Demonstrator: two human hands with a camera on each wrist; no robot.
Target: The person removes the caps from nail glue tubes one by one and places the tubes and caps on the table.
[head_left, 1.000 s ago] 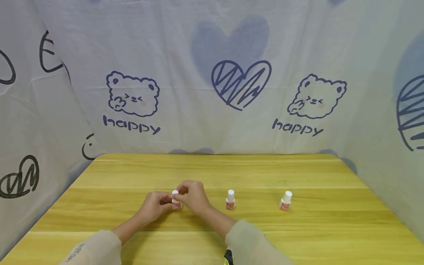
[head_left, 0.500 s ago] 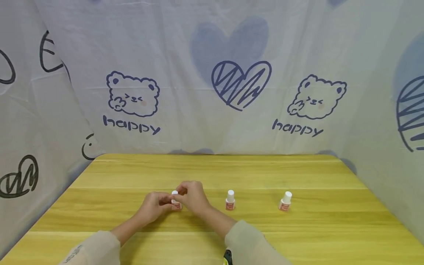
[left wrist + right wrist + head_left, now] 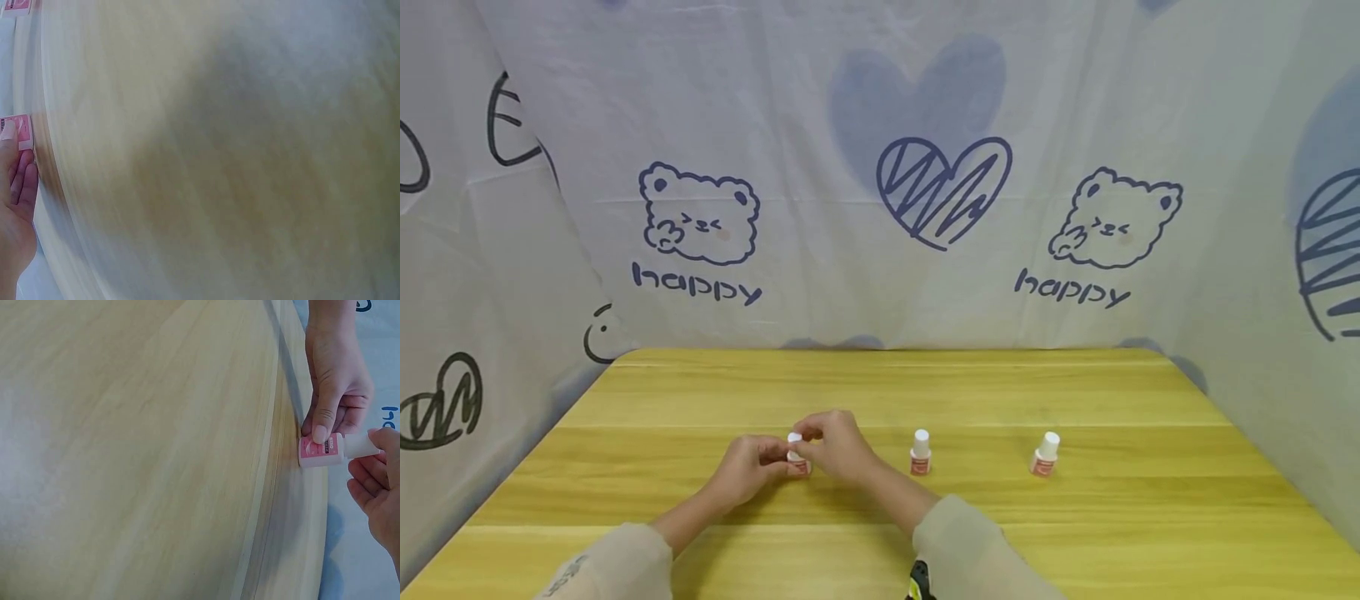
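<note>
A small white bottle with a pink label stands upright on the table, between both hands. My left hand grips its body from the left, the thumb lying across the pink label in the right wrist view. On the other side, my right hand pinches the white cap between thumb and fingers. The cap sits on the bottle. In the left wrist view, only part of the left hand and the label show at the edge.
Two similar bottles stand upright to the right, one near the middle and one farther right. The wood-grain table ends at a white curtain printed with bears and hearts.
</note>
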